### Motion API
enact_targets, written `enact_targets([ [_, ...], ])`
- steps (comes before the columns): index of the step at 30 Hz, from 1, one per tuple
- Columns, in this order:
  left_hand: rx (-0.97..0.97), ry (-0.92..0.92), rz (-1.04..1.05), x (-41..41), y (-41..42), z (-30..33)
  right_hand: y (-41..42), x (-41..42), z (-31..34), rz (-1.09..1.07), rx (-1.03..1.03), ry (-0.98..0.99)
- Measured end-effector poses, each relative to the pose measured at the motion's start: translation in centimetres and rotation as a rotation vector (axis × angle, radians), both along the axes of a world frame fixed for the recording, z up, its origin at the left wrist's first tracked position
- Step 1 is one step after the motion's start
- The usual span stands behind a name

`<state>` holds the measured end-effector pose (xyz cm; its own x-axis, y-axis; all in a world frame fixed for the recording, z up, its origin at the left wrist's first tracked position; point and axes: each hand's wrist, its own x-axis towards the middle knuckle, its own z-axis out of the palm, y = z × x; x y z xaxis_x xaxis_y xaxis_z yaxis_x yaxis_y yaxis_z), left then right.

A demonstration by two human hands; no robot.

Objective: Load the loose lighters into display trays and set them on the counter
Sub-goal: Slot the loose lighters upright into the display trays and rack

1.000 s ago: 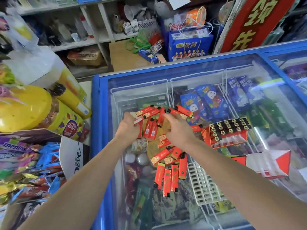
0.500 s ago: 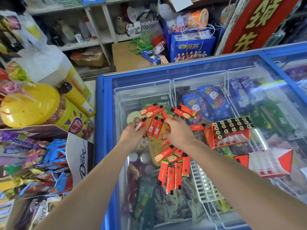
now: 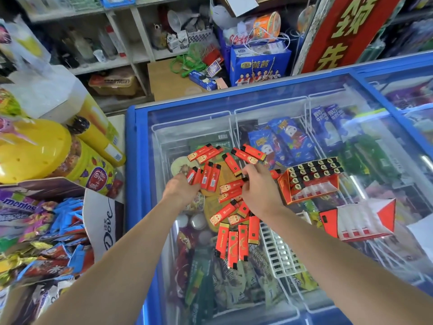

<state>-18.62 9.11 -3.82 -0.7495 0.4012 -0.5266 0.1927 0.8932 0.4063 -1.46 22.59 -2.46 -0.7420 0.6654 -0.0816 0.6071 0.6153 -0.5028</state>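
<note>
Several loose red lighters (image 3: 230, 240) lie scattered on the glass lid of a blue chest freezer (image 3: 136, 160). My left hand (image 3: 180, 192) grips a couple of red lighters (image 3: 195, 175) at the left side of the pile. My right hand (image 3: 260, 191) reaches into the middle of the pile, its thumb and fingers pinching a lighter (image 3: 232, 185). To the right stands a red display tray (image 3: 309, 193), partly filled with black-topped lighters. An empty red and white tray (image 3: 358, 221) lies nearer, further right.
A white plastic tray insert (image 3: 281, 252) lies on the glass near my right forearm. On the left counter sit a yellow candy tub (image 3: 32, 148), a Dove box (image 3: 105, 221) and sweets. Shelves and a blue gift bag (image 3: 257, 64) stand behind the freezer.
Both hands have drawn slightly nearer and lower over the pile. My right hand has shifted from the upper lighters to those in the middle. The trays have not moved.
</note>
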Motion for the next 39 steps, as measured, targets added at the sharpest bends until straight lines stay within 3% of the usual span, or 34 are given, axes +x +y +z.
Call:
enact_targets([
  [8, 0.157, 0.106, -0.002, 1.8, -1.4, -0.3, -5.0, 4.1, -1.8, 0.040, 0.103, 0.029],
  [14, 0.357, -0.094, 0.210, 3.0, -2.5, -0.1, -5.5, 6.8, -2.1, -0.117, -0.019, 0.120],
  [18, 0.376, -0.183, 0.313, 4.9, -2.7, 0.5, -5.3, 8.0, -2.0, -0.144, -0.062, 0.093],
  [27, 0.596, -0.604, 0.568, 9.9, -3.9, 1.2, -6.2, 9.9, -1.0, -0.147, -0.053, 0.064],
  [31, 0.539, -0.584, 0.583, 11.4, -5.3, 0.8, -7.2, 10.0, -0.3, -0.024, 0.024, 0.069],
  [34, 0.495, -0.548, 0.524, 12.4, -5.8, 0.4, -8.9, 9.7, -0.3, 0.069, -0.070, -0.018],
  [39, 0.403, -0.418, 0.371, 13.9, -6.5, -0.5, -12.0, 9.1, -0.9, -0.052, -0.154, -0.122],
])
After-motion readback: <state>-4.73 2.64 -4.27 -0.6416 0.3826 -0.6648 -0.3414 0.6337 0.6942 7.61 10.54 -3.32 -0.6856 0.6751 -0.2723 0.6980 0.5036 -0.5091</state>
